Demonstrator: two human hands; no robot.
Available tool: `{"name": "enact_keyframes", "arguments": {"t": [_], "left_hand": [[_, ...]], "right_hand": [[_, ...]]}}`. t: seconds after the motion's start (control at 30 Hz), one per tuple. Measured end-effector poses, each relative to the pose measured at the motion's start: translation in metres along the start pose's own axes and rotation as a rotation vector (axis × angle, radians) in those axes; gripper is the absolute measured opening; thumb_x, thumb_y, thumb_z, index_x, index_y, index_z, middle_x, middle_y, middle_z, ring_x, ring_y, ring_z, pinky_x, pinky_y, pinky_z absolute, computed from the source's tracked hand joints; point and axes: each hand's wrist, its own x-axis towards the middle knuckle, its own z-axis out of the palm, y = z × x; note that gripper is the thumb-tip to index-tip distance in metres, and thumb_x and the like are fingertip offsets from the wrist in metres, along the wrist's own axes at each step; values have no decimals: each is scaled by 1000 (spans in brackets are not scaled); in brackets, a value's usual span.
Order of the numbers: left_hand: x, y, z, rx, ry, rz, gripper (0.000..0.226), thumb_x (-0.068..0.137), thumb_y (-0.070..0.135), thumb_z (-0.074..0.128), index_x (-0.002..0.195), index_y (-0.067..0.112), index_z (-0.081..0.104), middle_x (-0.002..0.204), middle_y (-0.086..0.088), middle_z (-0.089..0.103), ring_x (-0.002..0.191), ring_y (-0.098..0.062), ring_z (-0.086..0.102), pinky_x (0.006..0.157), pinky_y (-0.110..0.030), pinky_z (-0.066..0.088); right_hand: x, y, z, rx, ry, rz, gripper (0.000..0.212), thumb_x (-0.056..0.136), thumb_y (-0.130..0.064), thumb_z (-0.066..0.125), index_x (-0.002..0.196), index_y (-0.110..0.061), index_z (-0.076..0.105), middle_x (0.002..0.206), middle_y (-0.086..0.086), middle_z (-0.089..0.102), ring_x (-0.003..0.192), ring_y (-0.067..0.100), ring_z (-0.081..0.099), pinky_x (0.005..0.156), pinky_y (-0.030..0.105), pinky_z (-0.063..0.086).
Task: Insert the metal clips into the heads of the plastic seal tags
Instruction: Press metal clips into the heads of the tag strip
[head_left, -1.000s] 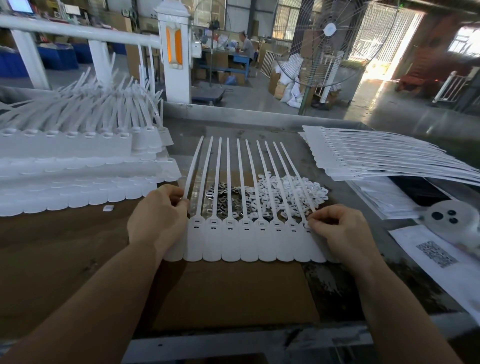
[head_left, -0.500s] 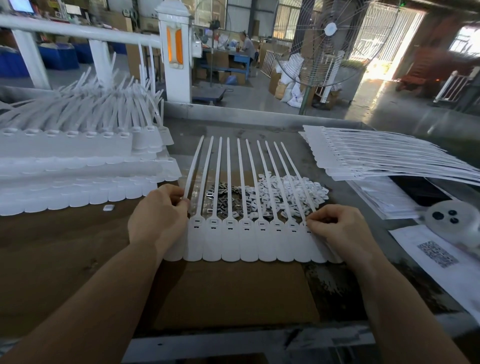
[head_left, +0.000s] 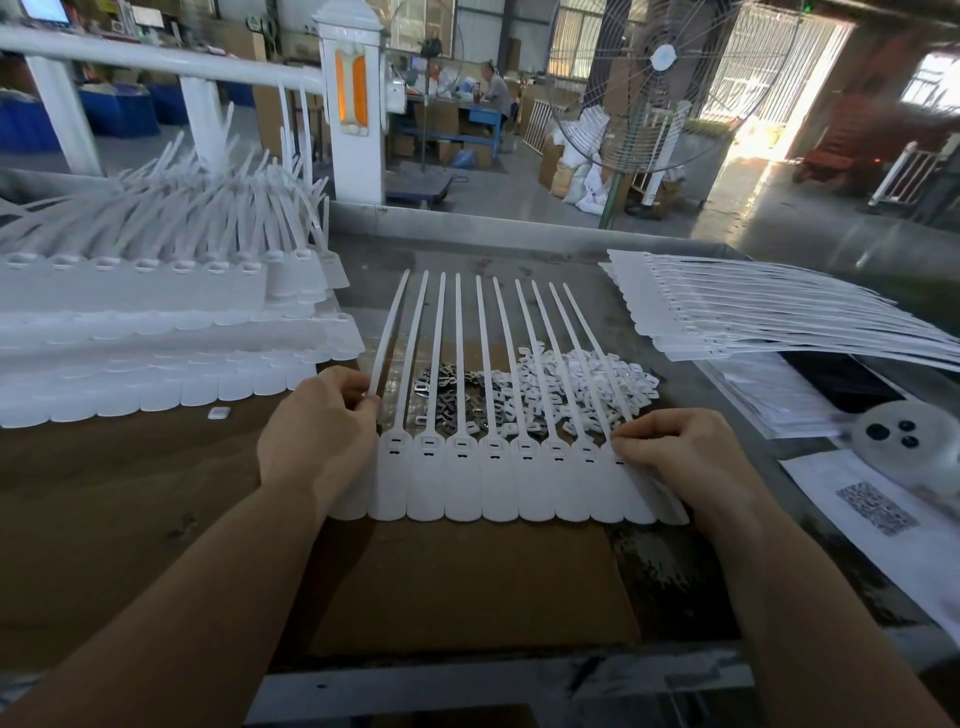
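A joined strip of white plastic seal tags (head_left: 498, 483) lies flat on brown cardboard (head_left: 467, 582), tails pointing away from me. Each tag head shows a small slot near the tail's base. My left hand (head_left: 317, 436) pinches the leftmost tag at its head end. At the strip's right end, my right hand (head_left: 680, 457) pinches the rightmost tag head with curled fingers. Beneath the tails sits a pile of metal clips (head_left: 449, 397) next to a pile of small white plastic caps (head_left: 576, 387).
A tall stack of tag strips (head_left: 156, 332) fills the left side. Another flat stack of strips (head_left: 779, 317) lies at the right, above papers with a QR code (head_left: 878, 509) and a clear round lid (head_left: 906, 439). One loose white cap (head_left: 219, 413) lies left.
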Motion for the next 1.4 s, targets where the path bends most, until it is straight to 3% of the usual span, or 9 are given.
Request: {"name": "enact_keyframes", "arguments": {"t": [0.17,0.4,0.57,0.77,1.0,1.4], "left_hand": [[0,0,-1,8,-2,-2,26,93,28,55,117,23,60,106,4,67,84,-11,52,70,-28,41],[-1,1,-1,11,3,0,26,93,28,55,118,22,60,107,3,67,83,-10,51,67,-28,39],[-1,0,-1,14,-5,-6,27,93,28,55,119,22,59,108,3,67,84,-10,51,69,-28,41],[0,-1,0,11,0,-10,26,93,29,55,118,23,60,106,4,67,83,-10,52,67,-27,40],[-1,0,-1,10,-2,-4,26,93,28,55,118,23,60,106,4,67,82,-10,52,66,-26,40],[0,-1,0,-2,-11,-7,26,93,27,55,118,23,60,105,3,67,82,-11,51,70,-28,41]], "right_hand": [[-3,4,-2,78,30,-4,17,83,-10,66,76,-22,75,68,-14,71,62,-6,62,51,8,41],[-7,6,-4,50,22,-60,11,79,-11,70,81,-20,76,81,-10,71,71,-5,62,57,8,43],[-8,6,-4,-73,4,-160,8,75,-9,75,79,-15,76,85,-6,67,72,-9,58,58,1,41],[-7,8,-4,-65,17,-172,10,74,-7,76,72,-17,72,71,0,68,58,1,57,49,5,41],[-6,9,-5,10,22,-175,10,81,-6,69,77,-14,71,76,-5,69,63,-8,58,53,3,42],[-5,13,-4,-3,34,-249,12,83,-3,65,80,-13,70,76,-4,69,65,-6,59,56,5,43]]}}
